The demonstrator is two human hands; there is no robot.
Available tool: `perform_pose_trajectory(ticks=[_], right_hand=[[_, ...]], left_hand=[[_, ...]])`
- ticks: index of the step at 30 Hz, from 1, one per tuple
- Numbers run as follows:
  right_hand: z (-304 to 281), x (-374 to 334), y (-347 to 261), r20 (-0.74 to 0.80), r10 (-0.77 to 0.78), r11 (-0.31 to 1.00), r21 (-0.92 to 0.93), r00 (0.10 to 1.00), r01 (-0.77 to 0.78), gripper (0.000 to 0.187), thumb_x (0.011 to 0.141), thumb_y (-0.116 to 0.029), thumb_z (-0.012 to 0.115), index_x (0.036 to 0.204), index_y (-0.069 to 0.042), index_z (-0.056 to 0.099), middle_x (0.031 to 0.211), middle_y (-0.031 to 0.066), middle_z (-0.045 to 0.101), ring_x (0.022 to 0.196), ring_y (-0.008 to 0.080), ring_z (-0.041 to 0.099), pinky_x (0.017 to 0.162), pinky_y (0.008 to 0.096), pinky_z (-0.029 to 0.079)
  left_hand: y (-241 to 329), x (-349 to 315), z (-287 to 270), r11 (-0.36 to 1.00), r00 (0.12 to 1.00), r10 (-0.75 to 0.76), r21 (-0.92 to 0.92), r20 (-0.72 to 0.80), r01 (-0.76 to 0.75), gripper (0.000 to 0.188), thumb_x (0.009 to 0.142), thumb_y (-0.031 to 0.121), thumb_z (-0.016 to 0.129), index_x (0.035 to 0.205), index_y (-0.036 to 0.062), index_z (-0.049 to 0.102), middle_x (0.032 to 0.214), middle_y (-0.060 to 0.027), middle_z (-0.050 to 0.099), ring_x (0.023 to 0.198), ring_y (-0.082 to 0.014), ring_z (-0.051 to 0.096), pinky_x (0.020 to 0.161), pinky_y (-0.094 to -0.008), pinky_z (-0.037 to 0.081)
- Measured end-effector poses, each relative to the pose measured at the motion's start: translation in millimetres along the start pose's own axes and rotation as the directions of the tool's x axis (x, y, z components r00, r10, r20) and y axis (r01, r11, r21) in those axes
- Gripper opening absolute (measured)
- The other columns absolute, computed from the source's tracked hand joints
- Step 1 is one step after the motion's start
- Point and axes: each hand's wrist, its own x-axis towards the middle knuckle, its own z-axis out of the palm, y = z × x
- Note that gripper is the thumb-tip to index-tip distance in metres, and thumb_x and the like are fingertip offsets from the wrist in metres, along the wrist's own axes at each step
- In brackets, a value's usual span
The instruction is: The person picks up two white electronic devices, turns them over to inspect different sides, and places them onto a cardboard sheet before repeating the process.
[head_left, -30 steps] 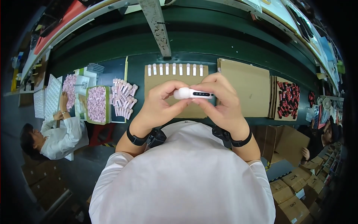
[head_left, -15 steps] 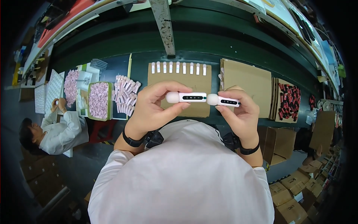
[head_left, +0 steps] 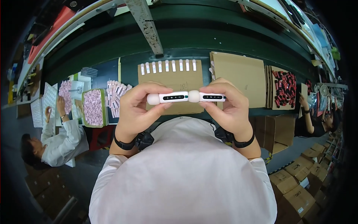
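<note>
My left hand (head_left: 133,108) pinches a white mini wand massager (head_left: 175,97) between thumb and fingers, its rounded pale head pointing left. My right hand (head_left: 232,106) grips a second mini wand massager (head_left: 212,97) the same way. The two lie end to end in one line, the right one's round head (head_left: 194,96) against or very near the left one's tail. Dark button panels on both face up. Beneath my hands lies a cardboard sheet (head_left: 177,108), with a row of several similar white massagers (head_left: 167,66) upright along its far edge.
Left of the sheet lie a heap of white massagers (head_left: 115,95) and a green-rimmed bin (head_left: 104,108) of small pink parts. To the right are stacked cardboard (head_left: 238,72), red-and-black pieces (head_left: 285,89) and an open carton (head_left: 283,130). Co-workers sit left (head_left: 61,142) and right (head_left: 311,125).
The whole view has shifted, so the bench and my hands sit further left. Both massagers remain held end to end. The left co-worker's hands have moved apart; the right co-worker has come into fuller view.
</note>
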Motion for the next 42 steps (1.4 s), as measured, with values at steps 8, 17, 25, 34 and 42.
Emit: perform_pose_trajectory(ticks=[8,17,25,34,42], right_hand=[[0.1,2.8,1.6,-0.009,-0.047,0.999,-0.025,0.999,0.046,0.026,0.072,0.009,0.071,0.097,0.003,0.065,0.088,0.0094,0.063,0.077,0.0162,0.057,0.068,0.0258,0.043],[-0.2,5.3,7.8,0.007,-0.024,0.999,-0.025,1.0,0.024,0.025,0.076,0.008,0.066,0.1,0.001,0.061,0.091,0.009,0.059,0.084,0.0156,0.054,0.074,0.026,0.041],[17.8,15.4,13.4,0.102,0.094,0.995,0.004,0.99,-0.095,0.027,0.084,0.004,0.06,0.109,0.0,0.054,0.096,0.0074,0.055,0.09,0.0135,0.051,0.079,0.0259,0.04],[39.6,27.5,20.6,-0.031,0.153,0.955,0.263,0.988,-0.139,0.032,0.086,0.002,0.061,0.116,0.0,0.048,0.103,0.0056,0.054,0.09,0.0113,0.052,0.081,0.0249,0.043],[42.3,28.3,22.8,0.026,0.184,0.949,0.256,0.983,-0.185,0.032,0.084,0.003,0.06,0.115,0.002,0.05,0.104,0.006,0.055,0.09,0.011,0.052,0.081,0.0246,0.044]], left_hand=[[-6.6,7.1,-3.2,0.997,0.996,0.08,0.011,0.049,-0.081,0.028,0.077,-0.009,0.068,0.104,-0.0037,0.063,0.1,-0.0114,0.066,0.091,-0.0152,0.062,0.08,-0.0255,0.049],[-9.7,11.8,-2.8,0.997,0.997,0.076,0.002,0.032,-0.076,0.029,0.078,-0.007,0.069,0.106,-0.003,0.062,0.1,-0.0101,0.065,0.091,-0.0143,0.062,0.079,-0.0254,0.048],[-28.9,17.9,2.9,0.972,0.992,-0.129,-0.197,-0.012,0.124,0.021,0.083,-0.003,0.064,0.104,-0.0026,0.06,0.097,-0.0077,0.064,0.089,-0.0122,0.06,0.078,-0.0239,0.047],[-29.5,22.0,7.0,0.948,0.99,-0.141,-0.29,-0.005,0.133,0.033,0.083,-0.004,0.062,0.115,-0.0017,0.054,0.1,-0.0078,0.062,0.087,-0.0107,0.059,0.076,-0.0237,0.047],[-31.2,22.6,2.5,0.958,0.996,-0.088,-0.276,-0.018,0.08,0.041,0.084,-0.005,0.062,0.122,-0.0011,0.05,0.1,-0.0075,0.06,0.087,-0.0103,0.059,0.075,-0.0241,0.048]])
